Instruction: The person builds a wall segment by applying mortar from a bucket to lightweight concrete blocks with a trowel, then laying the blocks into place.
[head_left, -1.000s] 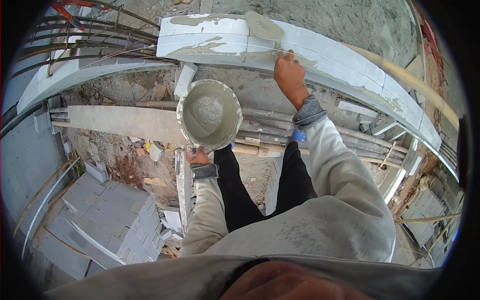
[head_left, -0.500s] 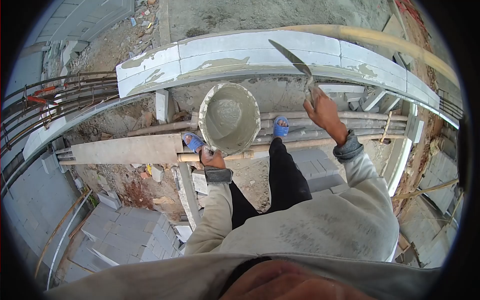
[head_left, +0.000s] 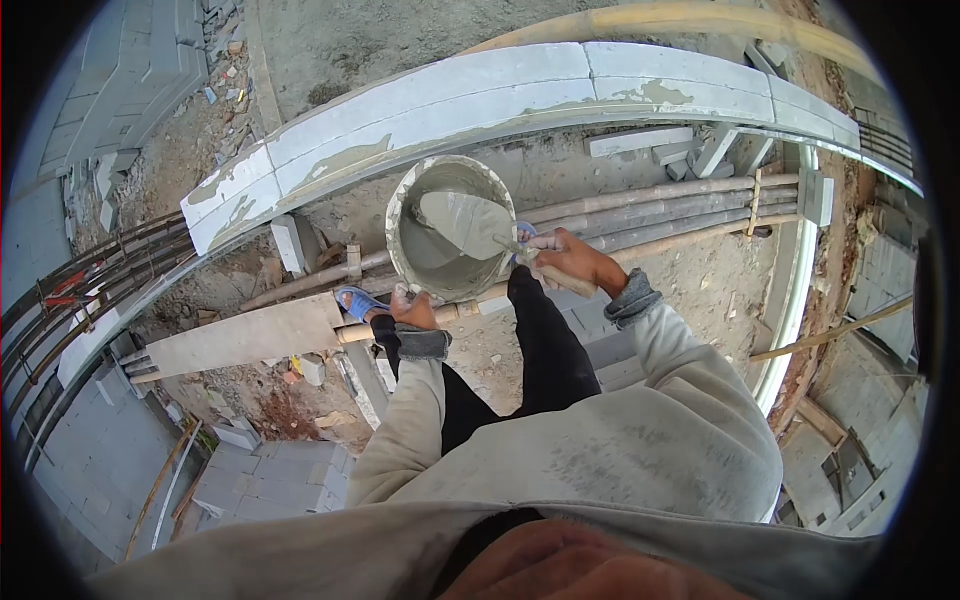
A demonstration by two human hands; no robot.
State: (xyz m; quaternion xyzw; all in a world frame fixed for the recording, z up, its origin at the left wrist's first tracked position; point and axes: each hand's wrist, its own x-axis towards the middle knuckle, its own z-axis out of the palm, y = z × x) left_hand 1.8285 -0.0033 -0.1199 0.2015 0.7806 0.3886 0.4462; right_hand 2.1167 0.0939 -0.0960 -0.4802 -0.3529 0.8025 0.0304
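Observation:
A round bucket (head_left: 397, 240) with grey mortar inside and a crusted rim hangs over the poles. My left hand (head_left: 414, 308) is closed on its near rim. The trowel (head_left: 466, 222) has its broad blade inside the bucket's mouth, over the mortar. Its handle is in my right hand (head_left: 568, 258), whose fingers are wrapped round it at the bucket's right side. Beyond the bucket runs a wall of pale blocks (head_left: 430, 98) with mortar smears along its near face.
Long poles (head_left: 660, 222) lie below the wall, with a board (head_left: 245, 338) at the left. Rebar (head_left: 90, 280) crosses the far left. Stacked grey blocks (head_left: 265, 478) stand at the lower left. A blue slipper (head_left: 358, 302) shows on one foot.
My right hand has come down and left with the trowel, from above the wall to the bucket. The view has shifted, and the wall and bucket appear further left.

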